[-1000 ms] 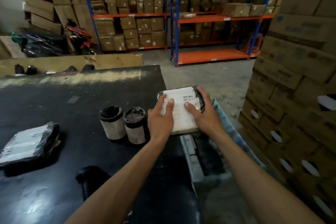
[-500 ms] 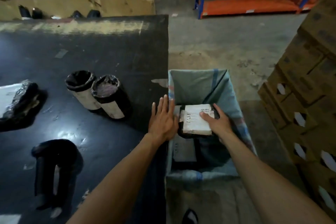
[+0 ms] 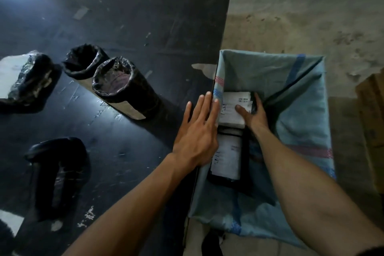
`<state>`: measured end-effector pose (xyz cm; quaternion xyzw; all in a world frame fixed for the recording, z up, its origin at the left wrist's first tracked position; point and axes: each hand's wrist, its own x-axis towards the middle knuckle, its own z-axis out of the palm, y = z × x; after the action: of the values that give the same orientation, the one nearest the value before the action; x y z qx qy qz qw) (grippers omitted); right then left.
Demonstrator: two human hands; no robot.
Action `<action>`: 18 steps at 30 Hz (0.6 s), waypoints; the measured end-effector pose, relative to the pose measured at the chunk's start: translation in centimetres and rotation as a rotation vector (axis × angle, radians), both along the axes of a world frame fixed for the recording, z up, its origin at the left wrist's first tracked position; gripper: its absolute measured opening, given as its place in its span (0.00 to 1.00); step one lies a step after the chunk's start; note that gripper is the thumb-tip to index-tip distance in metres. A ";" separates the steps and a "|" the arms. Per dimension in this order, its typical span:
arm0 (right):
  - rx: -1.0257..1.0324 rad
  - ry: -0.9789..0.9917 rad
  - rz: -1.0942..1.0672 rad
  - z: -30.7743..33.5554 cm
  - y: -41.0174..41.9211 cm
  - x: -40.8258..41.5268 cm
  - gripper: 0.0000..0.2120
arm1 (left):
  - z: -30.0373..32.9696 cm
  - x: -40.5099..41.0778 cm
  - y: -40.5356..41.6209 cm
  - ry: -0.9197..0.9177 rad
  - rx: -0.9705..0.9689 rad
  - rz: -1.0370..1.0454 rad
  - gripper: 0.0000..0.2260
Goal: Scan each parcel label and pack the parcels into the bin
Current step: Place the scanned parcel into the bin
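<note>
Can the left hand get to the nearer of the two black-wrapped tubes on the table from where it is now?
Probably yes. The left hand is open and empty at the table edge, and bare tabletop lies between it and the nearer tube.

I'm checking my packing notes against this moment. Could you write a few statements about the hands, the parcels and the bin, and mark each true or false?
1. The right hand holds a white-labelled parcel in black wrap inside the pale blue woven bin. True.
2. The left hand grips that same parcel. False: it is open, fingers spread, at the edge of the black table.
3. The bin holds no other parcel. False: a second labelled black parcel lies nearer the person.
4. Two black-wrapped cylindrical parcels lie side by side on the table. True.
5. The black handheld scanner is in a hand. False: it lies on the table.
</note>
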<state>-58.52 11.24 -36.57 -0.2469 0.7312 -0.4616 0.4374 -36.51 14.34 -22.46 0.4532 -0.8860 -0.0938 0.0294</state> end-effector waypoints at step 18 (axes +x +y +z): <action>0.586 0.594 0.511 2.1 -0.7 1.6 0.43 | -0.2 0.0 -0.1 0.012 -0.014 -0.001 0.29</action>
<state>-56.92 10.50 -34.44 -0.4059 0.8395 -0.0238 0.3605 -36.52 14.27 -22.64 0.4517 -0.8868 -0.0903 0.0379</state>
